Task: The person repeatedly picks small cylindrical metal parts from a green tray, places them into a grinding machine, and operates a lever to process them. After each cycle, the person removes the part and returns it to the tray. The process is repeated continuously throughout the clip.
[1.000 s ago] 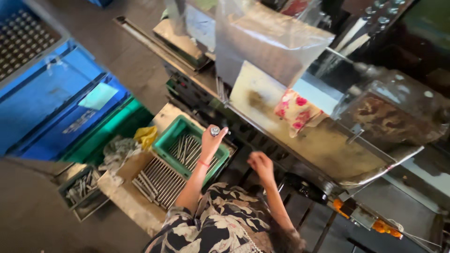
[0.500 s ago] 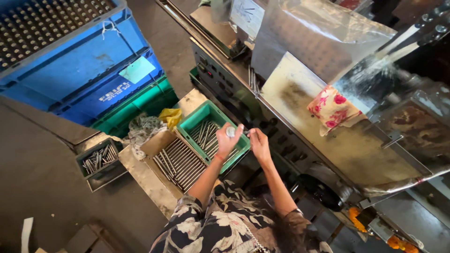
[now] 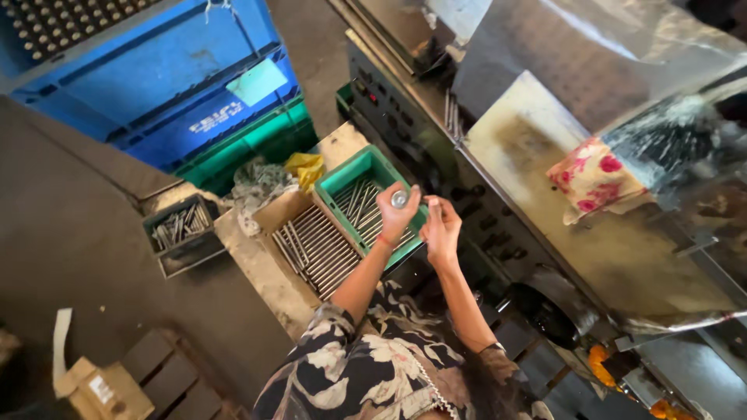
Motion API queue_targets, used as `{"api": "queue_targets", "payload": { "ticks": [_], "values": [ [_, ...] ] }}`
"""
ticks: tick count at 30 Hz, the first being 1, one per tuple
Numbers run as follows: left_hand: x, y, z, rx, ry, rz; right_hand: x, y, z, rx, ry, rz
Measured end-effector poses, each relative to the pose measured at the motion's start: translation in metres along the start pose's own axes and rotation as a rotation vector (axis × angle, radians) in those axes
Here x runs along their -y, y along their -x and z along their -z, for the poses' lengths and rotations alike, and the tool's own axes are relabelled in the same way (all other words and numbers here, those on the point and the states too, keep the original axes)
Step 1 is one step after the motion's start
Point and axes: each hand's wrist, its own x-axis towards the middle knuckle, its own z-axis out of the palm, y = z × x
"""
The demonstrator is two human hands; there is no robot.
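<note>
In the head view, the left hand (image 3: 398, 211) is curled shut around a short round silver metal piece (image 3: 399, 199), pinched at the fingertips with its shiny end face turned up. The right hand (image 3: 442, 231) is raised just beside it, fingers partly bent toward the piece; whether it grips anything of its own I cannot tell. Both hands hang above the near corner of a green plastic tray of thin metal rods (image 3: 354, 175). Further to the left of the hands lies a shallow brown cardboard tray with more long rods in rows (image 3: 274, 211), and beyond that a small dark box of rods (image 3: 180, 227) on the worn desk (image 3: 261, 274).

The grip on the silver piece looks slight, only fingertips, so a slip during the pass between hands seems the main risk; the piece would likely fall among the rods below or into the dark gap by the black machine front (image 3: 436, 155) to the right of the hands, where it would be hard to find.
</note>
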Motion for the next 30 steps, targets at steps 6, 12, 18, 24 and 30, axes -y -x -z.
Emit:
{"api": "queue_targets", "payload": {
  "ticks": [6,12,18,24,30],
  "values": [
    [0.017,-0.012,-0.012,-0.056,0.267,0.490,-0.018,-0.029,0.005,0.084,0.426,0.652],
    [0.037,-0.013,0.021,0.449,-0.120,0.392,-0.016,-0.053,-0.007,-0.138,-0.096,0.196],
    [0.099,-0.031,0.072,0.603,-0.789,0.189,0.020,-0.065,0.036,-0.257,-0.229,0.352],
    [0.145,-0.081,0.097,0.761,-1.201,0.163,0.000,-0.021,0.098,-0.505,0.078,0.366],
    [0.169,-0.096,0.084,0.819,-1.472,0.409,-0.035,0.014,0.133,-0.586,0.222,0.276]
  ]
}}
